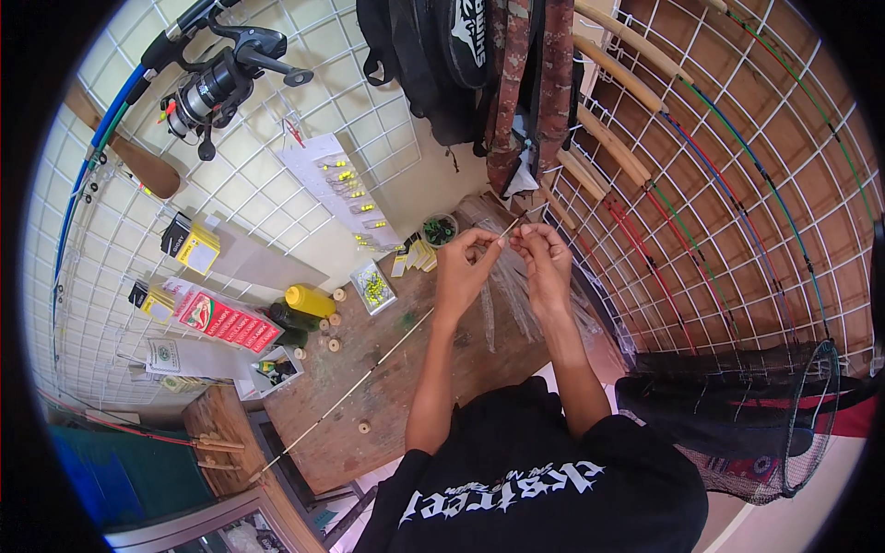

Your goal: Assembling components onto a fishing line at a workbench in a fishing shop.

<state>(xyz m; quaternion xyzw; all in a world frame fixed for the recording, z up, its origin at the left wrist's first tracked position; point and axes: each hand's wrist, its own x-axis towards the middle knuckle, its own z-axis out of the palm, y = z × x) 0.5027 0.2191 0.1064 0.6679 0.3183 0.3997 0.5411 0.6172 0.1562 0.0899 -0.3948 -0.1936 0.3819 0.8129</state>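
White wire grids [384, 129] stand along the walls around a worn wooden table [313, 433], with several cork-coloured rod handles [616, 152] and their slim coloured blanks hung to the table's right, and a black spinning reel [217, 92] beyond its left side. Above the table's far part a person in a black T-shirt [544, 461] holds a fishing rod [371, 370], which slants across the table to a wooden ledge [221, 433] off its near left corner. It is thin, straight and pale cream, broken by short dark bands, and its upper end turns dark. The left hand [464, 265] has thumb and forefinger pinched together on the rod; the right hand [546, 261] has its fingertips drawn together beside the dark end, though one cannot tell whether they clamp the rod itself or something finer. At the table's far edge, a small round clear tub [440, 245] holds dark green pieces, too small to identify. Near the table's far left edge, a shallow white tray [383, 306] is filled with small yellow-green pieces. On the table's left side stand a yellow bottle [310, 301] and an open white box [284, 382] containing small dark and yellowish items. Pale wooden rings [364, 427] lie scattered on the table, and clear plastic sleeves [498, 309] spread over its far right part.
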